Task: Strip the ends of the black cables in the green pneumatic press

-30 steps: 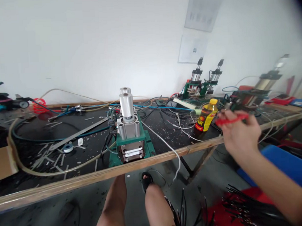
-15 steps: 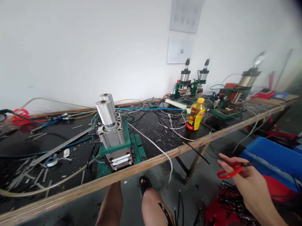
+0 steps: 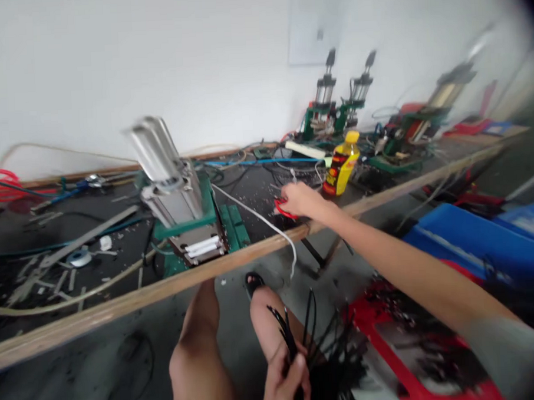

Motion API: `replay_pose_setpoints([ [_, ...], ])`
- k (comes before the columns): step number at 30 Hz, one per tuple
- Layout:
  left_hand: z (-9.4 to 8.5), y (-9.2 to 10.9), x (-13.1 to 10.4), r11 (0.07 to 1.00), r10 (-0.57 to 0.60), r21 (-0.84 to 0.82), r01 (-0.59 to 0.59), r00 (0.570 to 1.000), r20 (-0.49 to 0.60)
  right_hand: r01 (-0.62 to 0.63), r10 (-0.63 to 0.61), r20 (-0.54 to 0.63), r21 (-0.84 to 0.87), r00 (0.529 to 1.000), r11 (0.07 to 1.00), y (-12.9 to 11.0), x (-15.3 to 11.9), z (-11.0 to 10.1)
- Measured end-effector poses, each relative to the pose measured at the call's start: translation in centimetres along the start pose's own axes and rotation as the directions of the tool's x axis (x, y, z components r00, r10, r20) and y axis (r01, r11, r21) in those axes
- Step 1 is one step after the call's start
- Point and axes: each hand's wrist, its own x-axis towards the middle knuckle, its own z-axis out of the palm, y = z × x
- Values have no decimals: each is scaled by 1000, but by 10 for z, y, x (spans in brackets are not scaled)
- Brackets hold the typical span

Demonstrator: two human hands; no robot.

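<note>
My right hand [image 3: 303, 199] reaches over the table beside the yellow-capped bottle [image 3: 341, 167]. Its fingers are closed around red-handled scissors [image 3: 286, 210], held low at the black tabletop; the blades are hidden. Below the table edge, my left hand [image 3: 284, 379] is wrapped around a bunch of black cables [image 3: 285, 329] in front of my knee. More black cables [image 3: 340, 356] lie beside that hand in a dark, blurred heap.
A green press with metal cylinders [image 3: 174, 198] stands at the table's front edge [image 3: 234, 257]. A white cord [image 3: 268, 220] hangs over this edge. Several similar presses stand farther right. A red stool-like frame [image 3: 389, 365] and a blue bin [image 3: 454, 239] are low on the right.
My right hand has moved left from beside the blue bin to the tabletop, with the scissors. My left hand has come into view with black cables. The view has tipped downward.
</note>
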Motion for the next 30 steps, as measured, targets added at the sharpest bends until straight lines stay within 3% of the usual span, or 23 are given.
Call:
replay_pose_setpoints([
  [2, -2, -15, -2, 999, -5, -49, 4, 1000, -20, 19, -19, 23, 3, 1000, 1000, -9, 14, 2],
  [4, -3, -22, -4, 995, -11, -98, 7, 999, -45, 55, -55, 0, 35, 999, 998, -14, -2, -1],
  [5, -3, -23, -5, 992, -18, -124, 10, 998, -63, 77, -76, -15, 65, 997, 995, -15, -23, -2],
  [7, -2, -19, -5, 985, -30, -171, 14, 995, -93, 135, -139, 13, 173, 990, 976, -10, -90, 3],
  [8, -1, -16, -5, 981, -35, -194, 14, 994, -105, 94, -181, 188, 397, 965, 913, -3, -132, 13],
  [9, -1, -13, -6, 976, -38, -217, 12, 993, -115, -115, -202, 471, 562, 859, 819, 7, -179, 28],
  [10, -1, -11, -6, 971, -41, -241, 10, 991, -124, -347, -275, 726, 581, 631, 736, 19, -226, 49],
  [11, 0, -9, -6, 964, -45, -264, 9, 990, -132, -499, -310, 832, 531, 459, 685, 31, -272, 75],
  [12, 0, -9, -6, 957, -51, -289, 8, 989, -141, -600, -279, 876, 474, 392, 644, 43, -313, 103],
  [13, 0, -9, -7, 950, -59, -313, 9, 987, -148, -695, -170, 882, 453, 439, 558, 52, -348, 132],
  [15, 0, -11, -8, 934, -78, -357, 17, 985, -156, -844, 108, 842, 508, 529, 174, 56, -394, 184],
  [16, 0, -11, -8, 926, -90, -377, 24, 983, -158, -858, 195, 846, 513, 496, -41, 52, -404, 204],
  [17, 0, -11, -9, 919, -105, -393, 34, 982, -159, -801, 245, 813, 572, 528, -175, 43, -406, 220],
  [19, -1, -7, -9, 905, -138, -420, 60, 978, -157, -652, 209, 727, 682, 654, -333, 21, -394, 241],
  [20, -2, -3, -10, 899, -154, -432, 74, 976, -155, -596, 211, 694, 707, 688, -382, 9, -383, 246],
  [25, -14, 26, -19, 875, -198, -474, 101, 967, -159, -424, 232, 637, 699, 735, -576, -38, -335, 254],
  [30, -21, 53, -38, 878, -160, -476, 41, 964, -212, -312, 159, 544, 670, 824, -674, -62, -313, 242],
])
